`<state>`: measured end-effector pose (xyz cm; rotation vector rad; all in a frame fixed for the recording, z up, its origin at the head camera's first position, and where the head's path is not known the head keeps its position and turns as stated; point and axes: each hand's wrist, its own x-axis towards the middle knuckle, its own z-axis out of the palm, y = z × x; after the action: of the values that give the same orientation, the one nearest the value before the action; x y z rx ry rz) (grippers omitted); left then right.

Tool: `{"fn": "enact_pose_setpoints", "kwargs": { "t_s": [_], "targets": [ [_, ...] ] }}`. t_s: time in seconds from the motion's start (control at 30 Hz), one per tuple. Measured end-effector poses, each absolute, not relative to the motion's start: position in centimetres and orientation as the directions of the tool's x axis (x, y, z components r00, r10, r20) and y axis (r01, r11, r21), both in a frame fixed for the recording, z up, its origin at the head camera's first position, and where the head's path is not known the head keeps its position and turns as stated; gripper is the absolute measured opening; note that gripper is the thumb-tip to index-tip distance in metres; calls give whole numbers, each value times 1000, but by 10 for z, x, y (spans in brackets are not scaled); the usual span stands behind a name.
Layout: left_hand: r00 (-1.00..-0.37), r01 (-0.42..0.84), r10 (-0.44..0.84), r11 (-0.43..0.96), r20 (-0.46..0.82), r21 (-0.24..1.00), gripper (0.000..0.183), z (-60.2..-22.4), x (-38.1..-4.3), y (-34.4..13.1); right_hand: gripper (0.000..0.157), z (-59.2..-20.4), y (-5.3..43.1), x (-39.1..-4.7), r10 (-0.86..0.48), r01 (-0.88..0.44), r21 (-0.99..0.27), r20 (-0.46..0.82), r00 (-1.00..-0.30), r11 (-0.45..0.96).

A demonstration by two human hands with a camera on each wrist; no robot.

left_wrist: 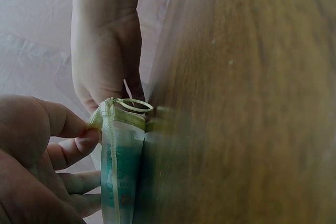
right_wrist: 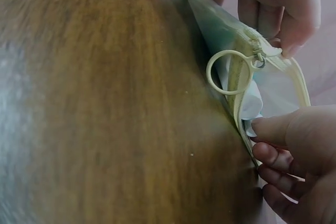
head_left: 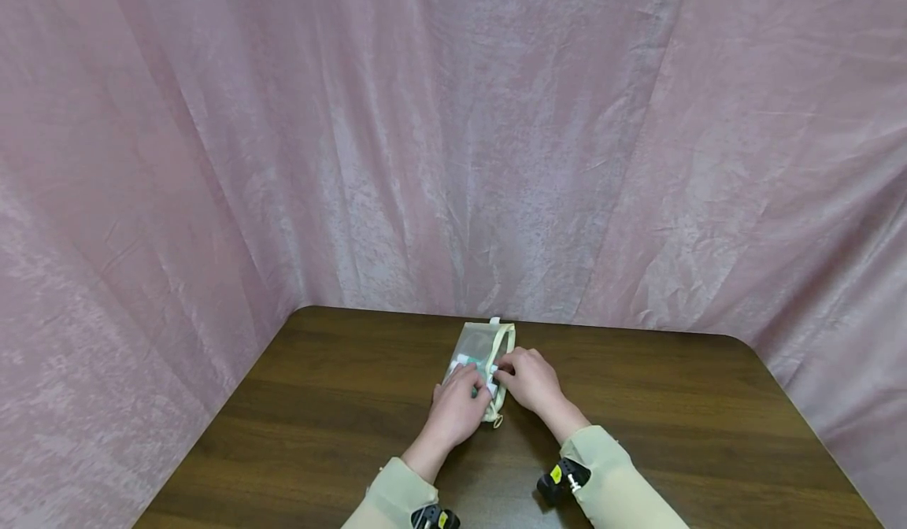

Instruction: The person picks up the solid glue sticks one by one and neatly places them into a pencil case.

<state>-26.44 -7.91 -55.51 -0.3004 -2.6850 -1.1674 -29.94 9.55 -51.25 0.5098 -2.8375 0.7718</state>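
A translucent zip pouch (head_left: 473, 338) with cream trim lies on the table, its zip side parted. My left hand (head_left: 459, 405) rests over the pouch and pinches its trim (left_wrist: 94, 120) between thumb and index finger. At the opening, my right hand (head_left: 533, 379) pinches a small white item (right_wrist: 251, 128) between thumb and fingers; its kind is mostly hidden. A white cylindrical object (right_wrist: 252, 102) shows inside the mouth beside it. Through the pouch's side, something teal (left_wrist: 123, 171) is visible. A cream ring pull (right_wrist: 210, 77) hangs from the zip's near end.
The brown wooden table (head_left: 319, 403) extends around the pouch, with its far edge just behind it. Pink curtains (head_left: 453, 159) hang behind the table and along its sides.
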Motion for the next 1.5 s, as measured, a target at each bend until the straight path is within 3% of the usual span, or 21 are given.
{"fn": "enact_pose_setpoints", "kwargs": {
  "t_s": [1.5],
  "targets": [
    [-956,271,99,659,276,702,19,-558,-271,-74,15,-514,95,-302,-311,-377,-435,218,-925,817]
  ]
}}
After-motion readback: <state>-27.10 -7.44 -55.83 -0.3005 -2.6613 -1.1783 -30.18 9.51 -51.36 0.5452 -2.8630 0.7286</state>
